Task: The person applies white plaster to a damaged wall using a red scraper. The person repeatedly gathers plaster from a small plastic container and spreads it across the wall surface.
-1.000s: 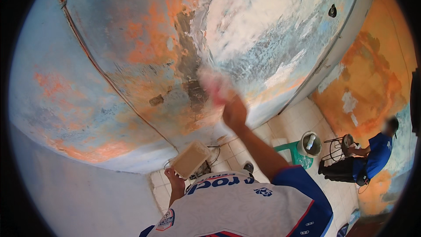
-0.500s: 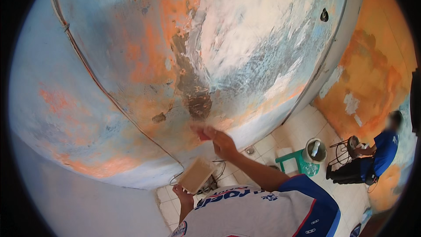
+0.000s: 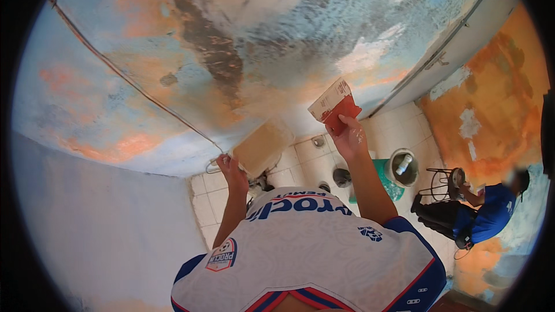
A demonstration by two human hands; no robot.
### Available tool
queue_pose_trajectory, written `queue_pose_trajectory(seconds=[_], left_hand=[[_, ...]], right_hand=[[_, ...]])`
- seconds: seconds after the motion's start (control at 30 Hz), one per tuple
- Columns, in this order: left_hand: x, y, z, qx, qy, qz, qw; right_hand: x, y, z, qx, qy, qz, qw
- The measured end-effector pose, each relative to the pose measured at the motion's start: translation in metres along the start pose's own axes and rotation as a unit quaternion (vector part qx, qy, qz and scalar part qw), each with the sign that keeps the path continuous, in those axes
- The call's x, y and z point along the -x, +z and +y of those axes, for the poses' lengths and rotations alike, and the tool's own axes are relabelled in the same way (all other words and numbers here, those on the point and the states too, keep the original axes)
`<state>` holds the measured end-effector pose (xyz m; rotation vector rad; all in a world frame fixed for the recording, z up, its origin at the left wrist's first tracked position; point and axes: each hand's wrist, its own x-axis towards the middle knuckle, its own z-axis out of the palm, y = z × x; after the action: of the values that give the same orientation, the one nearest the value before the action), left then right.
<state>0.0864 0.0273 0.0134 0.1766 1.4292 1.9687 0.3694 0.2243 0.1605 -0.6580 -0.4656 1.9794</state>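
My right hand (image 3: 351, 137) is raised in front of the wall, apart from it. Between its thumb and fingers it pinches a flat red-and-white sheet (image 3: 341, 112). The sheet is red near the fingers, whitish with small marks beyond, and looks like folded sandpaper. Pale specks dot the hand. Lower left, my left hand (image 3: 232, 170) grips the left edge of a beige rectangular tray (image 3: 260, 149) held close to the wall's foot. The patchy wall (image 3: 277, 69) shows blue, orange, white and bare grey-brown areas.
On the tiled floor (image 3: 312, 153) to the right, a bucket (image 3: 403, 167) holding a pale bottle stands by a green stool (image 3: 381, 182). Farther right, a person in blue (image 3: 491, 211) works beside a metal stool (image 3: 436, 185). A cable (image 3: 124, 78) runs down the wall.
My right hand has moved away from the wall toward the right, bringing the red-and-white sheet into clear view. My left hand and the tray have shifted slightly up in the picture as the view tilted down.
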Motion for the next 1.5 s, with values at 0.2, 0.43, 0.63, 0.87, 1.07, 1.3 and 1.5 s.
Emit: queue_pose_trajectory(seconds=[0.2,0.43,0.63,0.87,1.07,1.3,1.5], left_hand=[[0.045,0.11,-0.008,0.087,0.001,-0.033,0.996],[0.103,0.209,0.009,0.03,0.068,-0.116,0.99],[0.116,0.227,0.019,-0.066,0.165,-0.098,0.979],[0.108,0.249,0.048,-0.049,0.213,-0.147,0.965],[0.112,0.269,0.067,-0.003,0.235,-0.162,0.958],[0.114,0.272,0.082,-0.019,0.292,-0.164,0.942],[0.121,0.276,0.09,-0.006,0.3,-0.164,0.94]], right_hand=[[0.032,-0.025,-0.069,0.107,-0.109,-0.029,0.988],[0.078,-0.078,-0.135,0.389,-0.194,-0.051,0.899],[0.071,-0.065,-0.167,0.656,-0.308,-0.236,0.647],[0.03,-0.009,-0.154,0.688,-0.414,-0.327,0.498],[0.0,0.011,-0.144,0.687,-0.417,-0.356,0.477],[-0.007,0.037,-0.142,0.677,-0.446,-0.376,0.449],[-0.005,0.05,-0.138,0.694,-0.45,-0.379,0.416]])
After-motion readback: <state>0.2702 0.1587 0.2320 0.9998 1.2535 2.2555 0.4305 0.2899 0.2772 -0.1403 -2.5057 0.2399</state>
